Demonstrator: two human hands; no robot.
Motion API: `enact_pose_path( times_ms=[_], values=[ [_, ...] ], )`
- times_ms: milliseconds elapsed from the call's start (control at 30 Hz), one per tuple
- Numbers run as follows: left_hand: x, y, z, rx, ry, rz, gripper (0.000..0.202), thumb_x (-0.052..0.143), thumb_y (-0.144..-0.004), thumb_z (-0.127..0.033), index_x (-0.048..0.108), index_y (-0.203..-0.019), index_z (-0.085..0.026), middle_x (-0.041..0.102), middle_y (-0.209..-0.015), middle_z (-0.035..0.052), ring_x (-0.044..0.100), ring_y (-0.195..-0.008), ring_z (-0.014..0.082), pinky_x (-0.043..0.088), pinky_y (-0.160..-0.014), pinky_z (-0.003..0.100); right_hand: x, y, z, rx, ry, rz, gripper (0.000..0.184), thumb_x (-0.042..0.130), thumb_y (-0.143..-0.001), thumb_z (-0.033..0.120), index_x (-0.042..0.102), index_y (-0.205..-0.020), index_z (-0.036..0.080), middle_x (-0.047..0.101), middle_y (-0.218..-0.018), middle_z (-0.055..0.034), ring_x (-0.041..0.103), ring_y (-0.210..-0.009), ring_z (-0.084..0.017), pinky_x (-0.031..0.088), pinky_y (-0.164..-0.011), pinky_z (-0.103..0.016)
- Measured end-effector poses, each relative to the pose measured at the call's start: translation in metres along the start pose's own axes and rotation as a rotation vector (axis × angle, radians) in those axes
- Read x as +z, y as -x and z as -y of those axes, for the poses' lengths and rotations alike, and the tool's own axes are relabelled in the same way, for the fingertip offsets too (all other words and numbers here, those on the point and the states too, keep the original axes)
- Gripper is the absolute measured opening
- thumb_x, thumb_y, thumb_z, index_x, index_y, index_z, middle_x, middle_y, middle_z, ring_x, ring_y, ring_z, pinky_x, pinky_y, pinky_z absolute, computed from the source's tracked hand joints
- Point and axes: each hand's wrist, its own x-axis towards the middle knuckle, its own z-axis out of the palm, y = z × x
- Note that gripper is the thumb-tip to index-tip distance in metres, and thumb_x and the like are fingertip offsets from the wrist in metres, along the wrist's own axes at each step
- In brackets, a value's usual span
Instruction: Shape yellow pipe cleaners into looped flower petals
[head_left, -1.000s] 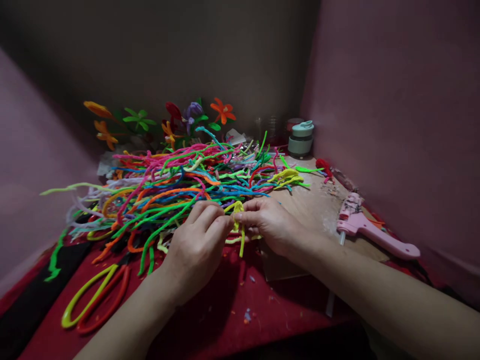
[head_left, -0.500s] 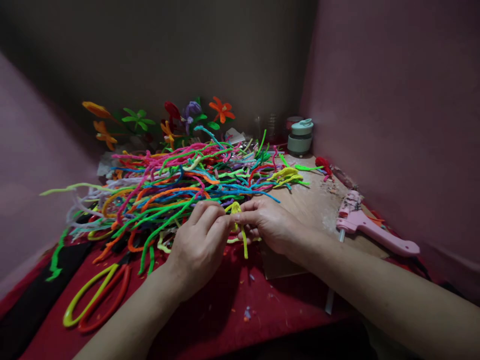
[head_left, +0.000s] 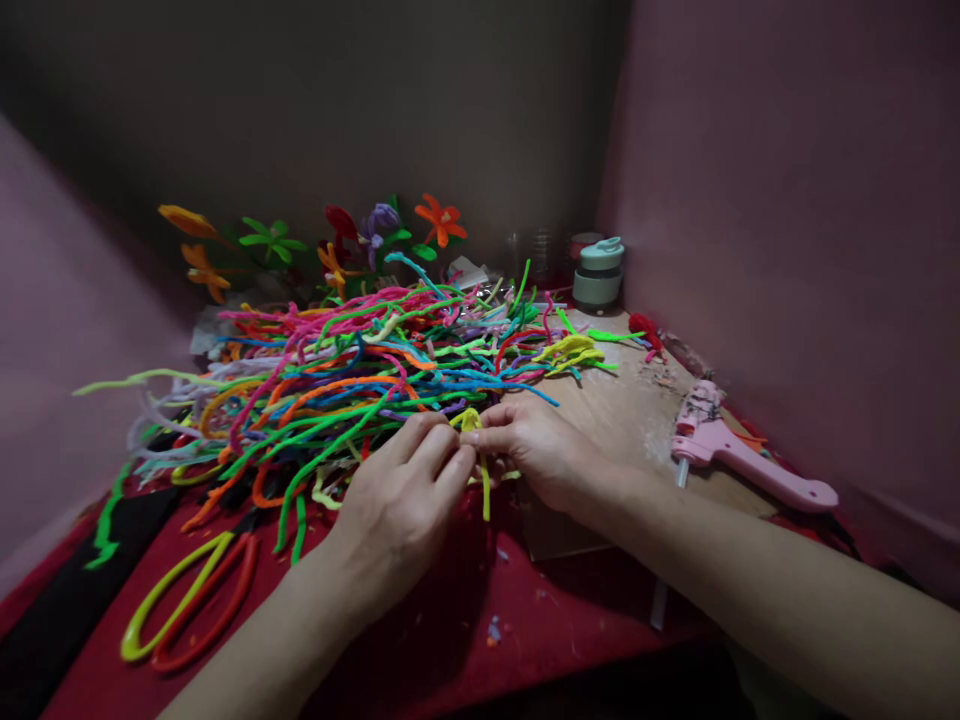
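Between my two hands is a yellow pipe cleaner (head_left: 486, 490), bent into a small loop at the top with one end hanging down. My right hand (head_left: 536, 445) pinches it between thumb and forefinger. My left hand (head_left: 409, 490) is closed at the loop's left side, its fingertips partly hidden behind its knuckles. Just beyond the hands spreads a heap of loose pipe cleaners (head_left: 322, 375) in many colours. Scissors (head_left: 214, 600) with one yellow and one red handle lie left of my left forearm, their blades hidden under the heap.
A pink glue gun (head_left: 757, 475) rests at the right on a brown board (head_left: 630, 400). Behind stand a lidded mint-green cup (head_left: 598, 275) and several pipe-cleaner flowers (head_left: 442, 220). Red cloth (head_left: 450, 640) covers the table, and walls close in on both sides.
My left hand has shifted slightly down, its fingers a little more bent. The yellow pipe cleaner stays in my right hand's pinch. The whole view has moved slightly.
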Motion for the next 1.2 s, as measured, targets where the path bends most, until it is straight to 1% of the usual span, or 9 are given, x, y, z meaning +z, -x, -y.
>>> enact_pose_path(
  times_ms=[167,300,400,533,667,733,800,1000,1200],
  values=[
    [-0.004,0.001,0.008,-0.605,0.475,-0.135,0.033,0.064,-0.073,-0.029,0.054,-0.103,-0.019,0.055,-0.095,0.0056,0.054,-0.086,0.0192,0.047,-0.071,0.032,0.001,0.002,0.005,0.014,-0.066,0.01,0.009,0.06,-0.065,0.018,0.053,-0.06,0.014,0.049,-0.05,0.0034,0.043,-0.043,-0.007,0.033,-0.044,-0.021],
    [0.0,0.002,0.016,-0.991,1.212,0.126,0.032,0.065,-0.071,-0.039,0.056,-0.091,-0.016,0.056,-0.069,-0.0004,0.052,-0.053,0.0105,0.039,-0.046,0.021,0.001,0.004,0.006,0.02,-0.1,0.009,0.009,0.061,-0.068,0.02,0.055,-0.064,0.015,0.054,-0.055,0.0011,0.048,-0.047,-0.009,0.038,-0.047,-0.022],
    [0.002,0.002,0.014,-1.1,1.413,0.167,0.025,0.065,-0.07,-0.036,0.055,-0.079,-0.015,0.051,-0.057,-0.0041,0.04,-0.04,0.0054,0.032,-0.039,0.019,0.001,0.005,0.007,-0.001,-0.072,0.01,0.01,0.062,-0.068,0.021,0.056,-0.063,0.015,0.054,-0.055,0.0013,0.047,-0.047,-0.008,0.038,-0.047,-0.022],
    [0.001,-0.001,0.002,-1.054,1.117,0.053,0.02,0.064,-0.071,-0.032,0.053,-0.07,-0.015,0.049,-0.054,-0.0041,0.043,-0.044,0.0075,0.034,-0.042,0.02,0.002,0.007,0.006,-0.021,0.013,0.012,0.012,0.061,-0.069,0.022,0.057,-0.061,0.014,0.051,-0.05,0.0025,0.041,-0.042,-0.007,0.032,-0.041,-0.021],
    [0.005,0.002,-0.009,-0.68,0.557,-0.116,0.017,0.056,-0.076,-0.022,0.051,-0.061,-0.016,0.047,-0.057,-0.0028,0.044,-0.051,0.0081,0.036,-0.048,0.02,0.001,0.006,0.003,-0.07,0.065,0.021,0.009,0.057,-0.068,0.016,0.058,-0.059,0.013,0.053,-0.053,0.0016,0.043,-0.045,-0.007,0.033,-0.044,-0.021],
    [0.006,0.003,-0.011,-0.553,0.447,-0.16,0.017,0.055,-0.077,-0.018,0.05,-0.06,-0.016,0.047,-0.057,-0.0025,0.044,-0.053,0.0082,0.037,-0.051,0.02,0.0,0.005,0.002,-0.097,0.072,0.036,0.01,0.057,-0.067,0.014,0.058,-0.058,0.013,0.053,-0.054,0.0014,0.044,-0.046,-0.007,0.034,-0.046,-0.021],
    [0.005,0.002,-0.01,-0.591,0.552,-0.124,0.014,0.056,-0.077,-0.019,0.052,-0.064,-0.016,0.049,-0.06,-0.0021,0.046,-0.054,0.0086,0.039,-0.051,0.02,0.001,0.005,0.003,-0.107,0.046,0.034,0.009,0.058,-0.067,0.016,0.059,-0.059,0.013,0.054,-0.054,0.0015,0.045,-0.047,-0.008,0.035,-0.046,-0.021],
    [-0.008,0.0,0.003,-0.852,1.331,0.159,0.015,0.056,-0.08,-0.028,0.059,-0.088,-0.016,0.063,-0.069,0.0023,0.057,-0.055,0.0133,0.048,-0.051,0.025,0.002,0.006,0.008,-0.023,-0.014,-0.004,0.009,0.061,-0.068,0.021,0.06,-0.063,0.013,0.053,-0.052,0.0022,0.047,-0.045,-0.009,0.036,-0.046,-0.022],
    [-0.009,-0.001,0.002,-0.937,1.129,0.095,0.02,0.063,-0.073,-0.028,0.056,-0.061,-0.015,0.052,-0.05,-0.0029,0.046,-0.045,0.0081,0.036,-0.044,0.019,0.0,0.005,0.002,-0.107,0.081,0.019,0.015,0.061,-0.068,0.022,0.057,-0.055,0.014,0.047,-0.048,0.0037,0.038,-0.043,-0.006,0.027,-0.043,-0.022]
  ],
)
